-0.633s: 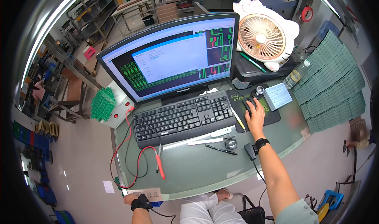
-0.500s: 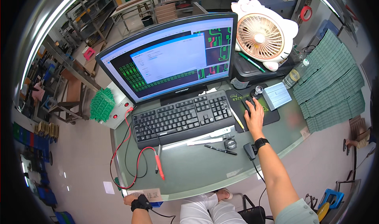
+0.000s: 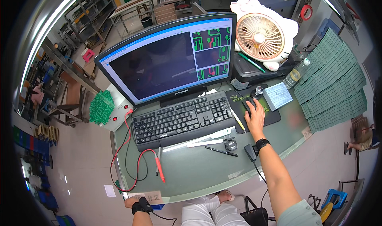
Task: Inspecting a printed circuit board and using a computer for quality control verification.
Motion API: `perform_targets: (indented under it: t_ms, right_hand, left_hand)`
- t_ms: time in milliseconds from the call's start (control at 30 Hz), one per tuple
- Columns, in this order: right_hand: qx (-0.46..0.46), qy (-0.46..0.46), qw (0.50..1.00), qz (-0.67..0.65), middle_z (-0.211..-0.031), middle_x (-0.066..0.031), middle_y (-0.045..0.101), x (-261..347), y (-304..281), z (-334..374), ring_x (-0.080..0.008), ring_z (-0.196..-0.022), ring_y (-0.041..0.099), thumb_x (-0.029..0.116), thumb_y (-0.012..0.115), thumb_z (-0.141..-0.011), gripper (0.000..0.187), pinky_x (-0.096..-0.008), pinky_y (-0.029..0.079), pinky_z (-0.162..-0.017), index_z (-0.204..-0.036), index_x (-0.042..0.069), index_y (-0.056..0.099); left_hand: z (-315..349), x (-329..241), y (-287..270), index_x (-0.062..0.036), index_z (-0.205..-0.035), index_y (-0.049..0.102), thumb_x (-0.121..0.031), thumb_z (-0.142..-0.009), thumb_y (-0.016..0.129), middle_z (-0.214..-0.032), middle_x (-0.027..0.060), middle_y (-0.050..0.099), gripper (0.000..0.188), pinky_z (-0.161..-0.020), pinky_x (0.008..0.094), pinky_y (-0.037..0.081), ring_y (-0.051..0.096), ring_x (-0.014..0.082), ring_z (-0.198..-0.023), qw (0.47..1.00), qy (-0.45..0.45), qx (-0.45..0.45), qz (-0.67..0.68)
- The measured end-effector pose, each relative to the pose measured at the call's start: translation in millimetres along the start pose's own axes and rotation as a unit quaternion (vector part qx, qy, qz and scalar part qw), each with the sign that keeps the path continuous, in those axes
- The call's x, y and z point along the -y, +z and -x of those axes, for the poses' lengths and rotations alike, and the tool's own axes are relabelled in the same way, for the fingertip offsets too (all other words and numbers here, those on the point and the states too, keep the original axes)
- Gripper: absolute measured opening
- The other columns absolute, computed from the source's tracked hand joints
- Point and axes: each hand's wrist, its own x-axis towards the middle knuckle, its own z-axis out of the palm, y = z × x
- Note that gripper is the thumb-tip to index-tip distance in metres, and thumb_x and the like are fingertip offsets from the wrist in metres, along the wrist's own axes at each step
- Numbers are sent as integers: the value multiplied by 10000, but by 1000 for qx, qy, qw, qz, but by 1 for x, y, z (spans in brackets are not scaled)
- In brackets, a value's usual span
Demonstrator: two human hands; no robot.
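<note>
From afar I log the black rounded plastic mouse (image 3: 249, 107) at two o'clock on the green-grey tabletop (image 3: 199, 171), long axis roughly toward eleven, beneath the nearer bare right hand (image 3: 256, 117), fingers curved gripping it; the bare left hand (image 3: 130, 202), seven o'clock, finger state indeterminable.

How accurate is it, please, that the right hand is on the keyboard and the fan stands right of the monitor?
Not quite: the head view shows the right hand on the mouse, not the keyboard; the rest is right.
</note>
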Motion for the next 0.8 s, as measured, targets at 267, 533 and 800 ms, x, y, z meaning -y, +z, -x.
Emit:
perform_targets:
  t_ms: [267,533,800]
  right_hand:
    - [-1,13,999,36,-1436,-103,444,-23,-15,5,-317,-1330,419,129,684,-817,512,-513,309,-1130,-1313,207,582]
    - [1,3,1000,-17,-1433,-105,446,11,5,-3,-319,-1321,425,118,687,-810,514,-507,316,-1124,-1309,194,587]
    - [0,10,1000,10,-1434,-103,446,-9,-5,2,-317,-1320,424,112,691,-805,525,-498,316,-1124,-1313,192,585]
  left_hand:
    - [57,-39,2,33,-1094,591,-182,-901,598,-1075,191,671,289,-792,413,530,670,342,-953,965,124,46,-227]
    - [-47,34,52,-72,-1050,685,-243,-934,545,-1060,109,659,250,-775,347,481,647,228,-923,994,-46,-96,38]
    - [72,-38,-37,-65,-1028,719,-195,-932,548,-1030,90,702,236,-742,396,528,688,250,-926,931,162,-9,-328]
